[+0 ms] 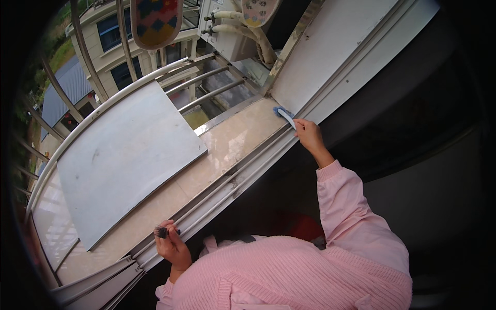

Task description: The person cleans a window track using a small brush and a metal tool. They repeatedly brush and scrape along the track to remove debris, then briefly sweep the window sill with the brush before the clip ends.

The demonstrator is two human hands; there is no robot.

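Observation:
My right hand [309, 135] is closed round the pale handle of a blue-bristled brush [285, 115]. Its bristles touch the far right corner of the beige stone windowsill [232, 142], where the sill meets the white window frame [356, 57]. Lower left, above the near end of the sliding window track [212, 199], my left hand [173, 249] grips a small black bristly brush [162, 232]. Most of that brush's handle is hidden by the fingers.
A large pale board [129, 160] lies over the sill and the metal rails [212, 95]. Upright bars [88, 51] close off the outside. Colourful patterned insoles [155, 20] hang at the top, near an outdoor unit with wrapped pipes [232, 28].

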